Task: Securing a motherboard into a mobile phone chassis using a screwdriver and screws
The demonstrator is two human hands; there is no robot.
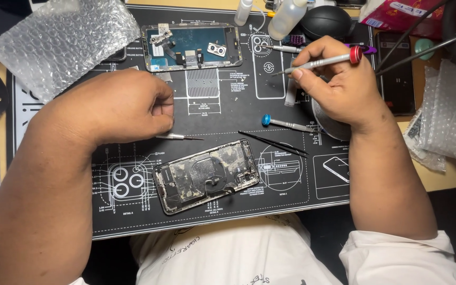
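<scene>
My right hand (339, 79) holds a silver screwdriver with a red cap (325, 61), its tip pointing left over the black repair mat (222, 111). My left hand (127, 105) rests on the mat with its fingers curled; a thin silver tool (178, 137) pokes out from under it, and I cannot tell whether the hand grips it. An opened phone body (207, 174), its insides bare, lies near the mat's front edge. A detached phone screen (191, 46) lies face down at the back of the mat.
Black tweezers (273, 143) and a blue-capped screwdriver (286, 123) lie between the phone body and my right hand. Bubble wrap (62, 42) sits at the back left, more bubble wrap (449, 116) at the right. White bottles (286, 18) and a dark phone (397, 79) stand behind.
</scene>
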